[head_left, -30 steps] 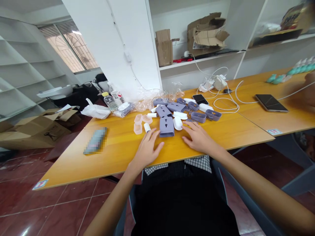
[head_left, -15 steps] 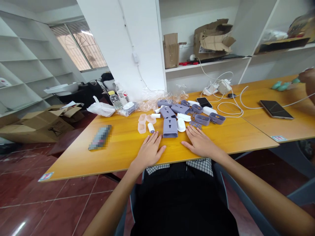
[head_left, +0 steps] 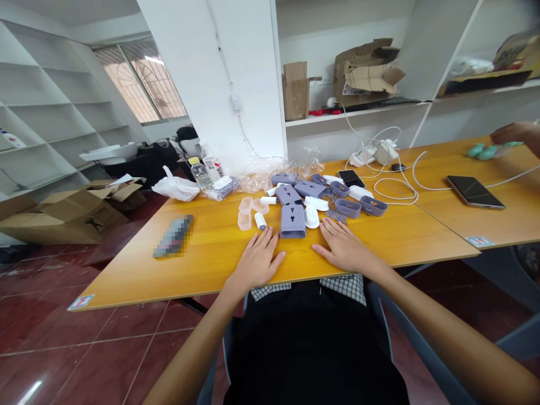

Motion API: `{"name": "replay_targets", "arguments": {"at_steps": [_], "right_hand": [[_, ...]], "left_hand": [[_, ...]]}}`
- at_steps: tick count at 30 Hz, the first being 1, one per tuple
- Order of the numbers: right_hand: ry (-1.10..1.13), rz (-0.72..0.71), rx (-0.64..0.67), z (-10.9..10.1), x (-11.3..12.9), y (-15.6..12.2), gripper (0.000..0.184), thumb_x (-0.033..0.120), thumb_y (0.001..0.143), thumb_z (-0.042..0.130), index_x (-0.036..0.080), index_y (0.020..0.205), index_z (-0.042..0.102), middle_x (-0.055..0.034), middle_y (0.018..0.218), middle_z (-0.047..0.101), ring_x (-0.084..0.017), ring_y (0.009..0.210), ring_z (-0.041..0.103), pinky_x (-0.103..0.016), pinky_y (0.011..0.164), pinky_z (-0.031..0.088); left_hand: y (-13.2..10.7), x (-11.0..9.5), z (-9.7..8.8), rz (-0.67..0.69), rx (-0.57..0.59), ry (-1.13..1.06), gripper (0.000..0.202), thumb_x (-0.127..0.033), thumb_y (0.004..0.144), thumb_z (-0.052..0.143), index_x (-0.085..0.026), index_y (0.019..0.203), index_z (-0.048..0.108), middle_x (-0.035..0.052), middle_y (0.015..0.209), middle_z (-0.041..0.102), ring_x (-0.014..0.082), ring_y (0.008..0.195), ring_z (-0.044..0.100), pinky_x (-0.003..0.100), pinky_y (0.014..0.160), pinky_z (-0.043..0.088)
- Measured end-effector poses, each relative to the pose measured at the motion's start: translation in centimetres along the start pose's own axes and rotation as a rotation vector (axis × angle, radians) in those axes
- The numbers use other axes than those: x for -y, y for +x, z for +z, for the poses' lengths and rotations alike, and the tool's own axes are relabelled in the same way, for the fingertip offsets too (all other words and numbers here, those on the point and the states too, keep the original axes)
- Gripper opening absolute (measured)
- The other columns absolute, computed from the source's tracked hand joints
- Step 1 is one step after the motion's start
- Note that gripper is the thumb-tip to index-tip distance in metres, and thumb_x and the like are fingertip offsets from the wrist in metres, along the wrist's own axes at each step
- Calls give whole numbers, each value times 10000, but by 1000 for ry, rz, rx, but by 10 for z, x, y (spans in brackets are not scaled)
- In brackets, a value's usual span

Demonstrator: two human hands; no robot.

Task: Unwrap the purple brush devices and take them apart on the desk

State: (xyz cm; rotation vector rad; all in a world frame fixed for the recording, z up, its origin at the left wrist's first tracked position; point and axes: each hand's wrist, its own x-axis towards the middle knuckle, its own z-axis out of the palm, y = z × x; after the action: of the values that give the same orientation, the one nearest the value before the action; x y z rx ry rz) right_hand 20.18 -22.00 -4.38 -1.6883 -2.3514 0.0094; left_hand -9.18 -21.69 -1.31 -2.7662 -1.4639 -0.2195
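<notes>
My left hand [head_left: 256, 261] lies flat and open on the wooden table [head_left: 202, 259], fingers stretched forward. My right hand [head_left: 343, 247] rests flat and open beside it, holding nothing. Just beyond both hands lies a purple plastic housing [head_left: 292, 220] with slots in its top. Around it are more purple plastic parts [head_left: 346, 206], white oval parts [head_left: 311, 215] and pale pink caps [head_left: 244, 214], all loose on the table. A small white cylinder [head_left: 261, 221] lies close to my left fingertips.
A dark blurred flat object [head_left: 173, 236] lies at the table's left. Phones [head_left: 475, 191], a coiled white cable [head_left: 394, 188] and a charger sit on the right. Another person's hand [head_left: 514, 134] reaches near teal items at far right. Cardboard boxes [head_left: 63, 214] stand on the floor left.
Both hands have stayed flat on the table, drawn slightly nearer the table edge. The view has shifted a little. The other person's hand at far right has moved toward the teal items.
</notes>
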Motion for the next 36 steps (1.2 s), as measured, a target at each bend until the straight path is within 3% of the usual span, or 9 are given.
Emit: {"name": "replay_targets", "arguments": {"at_steps": [9,14,18,20,23,25,30,33,36], "right_hand": [[46,-6,-42,5,-3,0,889,720,1043,325,96,1673,396,-214,1714,417,-390,1621,340,-584,1334,270],[27,-1,-27,0,1,0,863,682,1051,353,50,1631,452,-238,1713,404,-381,1623,339,-565,1336,278],[53,11,-47,-7,4,0,806,634,1038,450,55,1594,507,-239,1689,449,-393,1599,385,-566,1323,312],[75,2,-74,-11,5,-1,738,598,1026,510,68,1535,579,-240,1644,515,-400,1568,437,-579,1302,348],[109,-22,-128,-14,4,-1,553,532,1012,572,141,1378,711,-199,1535,639,-390,1490,534,-595,1252,416],[130,-31,-159,-15,4,-2,452,490,1003,599,179,1292,751,-172,1474,687,-381,1437,583,-602,1224,446],[150,-45,-187,-14,4,-3,390,441,988,632,179,1250,754,-176,1432,707,-388,1397,606,-624,1198,459],[141,-60,-185,-14,4,-2,397,448,1007,607,178,1265,741,-174,1429,701,-384,1404,594,-619,1198,456],[130,-66,-176,-14,4,-2,405,458,1020,587,175,1270,735,-174,1432,694,-382,1404,589,-613,1199,454]], "left_hand": [[0,-1,-1,-5,-4,-3,619,-501,1123,385,-108,1589,488,210,1739,358,326,1651,293,535,1344,258],[0,-2,-1,2,-6,6,624,-491,1117,383,-99,1590,491,219,1733,366,351,1635,328,562,1324,290],[13,10,-16,53,17,13,569,-520,1068,482,-139,1454,652,198,1603,571,391,1471,555,557,1198,462],[29,28,-30,34,19,-20,427,-476,1042,524,-206,1271,761,130,1331,771,345,1218,723,491,1042,564],[63,72,-51,-129,-102,-41,326,-421,1030,530,-243,1108,792,60,1085,823,281,977,764,405,901,578],[87,110,-63,-259,-226,2,275,-379,1010,578,-208,1105,772,72,1144,810,284,1082,735,380,959,550],[122,199,-82,-419,-297,48,354,-326,994,666,-29,1185,644,206,1340,707,298,1250,620,422,1126,452],[127,232,-85,-447,-280,39,493,-465,991,699,7,1089,592,232,1325,705,248,1196,637,389,1120,461],[127,248,-80,-449,-255,36,558,-559,945,723,-23,1025,590,209,1259,744,218,1068,703,342,1024,522]]}}
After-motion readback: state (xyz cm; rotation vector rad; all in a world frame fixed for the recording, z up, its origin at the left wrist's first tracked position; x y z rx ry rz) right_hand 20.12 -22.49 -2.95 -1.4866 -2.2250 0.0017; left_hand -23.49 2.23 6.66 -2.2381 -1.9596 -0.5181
